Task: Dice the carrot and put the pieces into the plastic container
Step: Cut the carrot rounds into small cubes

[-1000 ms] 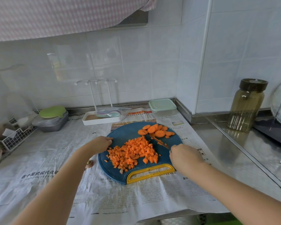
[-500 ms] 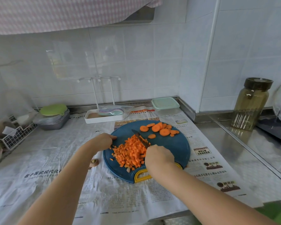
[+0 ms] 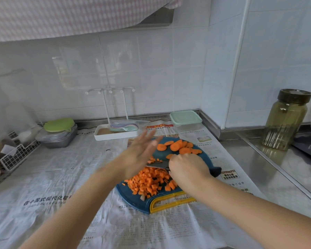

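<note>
A round blue cutting board (image 3: 207, 159) with a yellow handle lies on newspaper. A heap of diced carrot (image 3: 149, 181) covers its near half. Several carrot slices (image 3: 180, 147) lie at its far edge. My right hand (image 3: 186, 168) grips a knife (image 3: 157, 164), its blade flat and pointing left, a few dice on it. My left hand (image 3: 142, 150) hovers above the board's left side, fingers spread and straight, holding nothing. The plastic container (image 3: 185, 120) with a pale green lid stands behind the board, shut.
A white tray (image 3: 115, 134) with a rack and coloured spoons stands behind the board. A stack of containers with a green lid (image 3: 58, 131) sits at the left, a wire basket (image 3: 16, 155) beyond it. A tall lidded glass jar (image 3: 285, 119) is at the right.
My left hand has lifted off the board's left rim and opened, fingers spread. My right hand has turned the knife blade flat and leftwards over the dice. The view has moved closer.
</note>
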`<state>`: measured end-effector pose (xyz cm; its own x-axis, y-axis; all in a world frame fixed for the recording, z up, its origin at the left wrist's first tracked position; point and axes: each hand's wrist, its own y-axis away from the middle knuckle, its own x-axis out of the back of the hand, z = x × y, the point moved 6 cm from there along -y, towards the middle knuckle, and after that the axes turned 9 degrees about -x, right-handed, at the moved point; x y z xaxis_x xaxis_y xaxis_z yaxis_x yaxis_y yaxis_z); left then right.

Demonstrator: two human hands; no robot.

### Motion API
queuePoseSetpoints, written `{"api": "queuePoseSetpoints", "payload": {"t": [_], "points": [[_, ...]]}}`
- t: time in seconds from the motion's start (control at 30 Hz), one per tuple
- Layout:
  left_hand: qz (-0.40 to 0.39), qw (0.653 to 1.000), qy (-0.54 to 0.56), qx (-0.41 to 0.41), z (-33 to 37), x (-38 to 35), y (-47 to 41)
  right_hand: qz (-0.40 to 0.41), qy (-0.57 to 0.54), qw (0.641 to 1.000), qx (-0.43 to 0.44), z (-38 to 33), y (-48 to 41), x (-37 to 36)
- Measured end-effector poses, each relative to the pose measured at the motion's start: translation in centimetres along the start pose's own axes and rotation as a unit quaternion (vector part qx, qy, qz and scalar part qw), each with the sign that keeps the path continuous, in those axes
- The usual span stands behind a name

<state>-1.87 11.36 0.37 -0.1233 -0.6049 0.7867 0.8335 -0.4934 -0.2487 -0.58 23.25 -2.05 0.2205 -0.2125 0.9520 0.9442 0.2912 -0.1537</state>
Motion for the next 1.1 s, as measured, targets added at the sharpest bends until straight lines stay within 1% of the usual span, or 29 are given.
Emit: {"api": "queuePoseSetpoints", "payload": {"t": [0.07,0.1,0.17,0.23,0.3,0.4,0.57,0.67,0.73,0.77,0.8,0.83,0.9,0.93,1.03,1.1], "points": [[-0.072,0.996,-0.029,-0.033,1.5,-2.4,-0.3,0.015,0.013,1.000,0.017,0.4,-0.2,0.2],[-0.092,0.995,-0.029,-0.030,1.7,-3.2,-0.5,0.021,0.013,1.000,0.013,0.8,-0.3,0.3],[-0.111,0.994,-0.015,-0.013,1.9,-4.3,-0.4,0.025,0.002,1.000,0.003,1.4,-0.3,0.3],[-0.115,0.993,-0.009,-0.014,1.4,-5.1,-0.1,0.042,0.004,0.999,0.015,1.8,-0.1,0.5],[-0.114,0.993,-0.017,-0.011,0.6,-5.3,0.0,0.059,0.003,0.998,0.026,2.4,0.3,0.9],[-0.109,0.993,-0.037,0.022,-0.9,-4.8,0.0,0.073,0.000,0.997,0.035,3.4,0.6,1.5],[-0.102,0.984,-0.048,0.135,-4.8,-3.5,0.5,0.070,-0.006,0.997,0.010,6.7,1.2,2.0],[-0.056,0.987,-0.005,0.151,-5.6,-2.8,0.3,0.043,-0.027,0.998,-0.031,9.1,1.0,1.4],[-0.017,0.986,0.026,0.163,-5.8,-2.1,0.0,-0.006,-0.099,0.993,-0.068,10.8,0.3,0.4],[0.001,0.985,0.030,0.169,-5.9,-1.8,-0.2,-0.038,-0.160,0.983,-0.085,11.5,-0.1,-0.1],[0.017,0.985,0.019,0.169,-6.0,-1.6,-0.3,-0.074,-0.231,0.965,-0.101,12.0,-0.5,-0.6],[0.029,0.987,-0.002,0.156,-5.8,-1.5,-0.5,-0.113,-0.305,0.939,-0.117,12.3,-0.7,-1.1],[0.043,0.993,-0.052,0.098,-4.6,-1.7,-0.9,-0.185,-0.442,0.866,-0.143,12.0,-0.9,-1.8],[0.047,0.994,-0.078,0.059,-3.7,-2.0,-1.1,-0.212,-0.491,0.831,-0.153,11.6,-1.0,-2.0],[0.056,0.987,-0.143,-0.050,-0.7,-3.3,-1.7,-0.266,-0.584,0.746,-0.181,10.2,-1.4,-2.1],[0.049,0.977,-0.179,-0.106,0.6,-4.5,-2.1,-0.285,-0.613,0.712,-0.189,9.3,-1.6,-2.0]]}}
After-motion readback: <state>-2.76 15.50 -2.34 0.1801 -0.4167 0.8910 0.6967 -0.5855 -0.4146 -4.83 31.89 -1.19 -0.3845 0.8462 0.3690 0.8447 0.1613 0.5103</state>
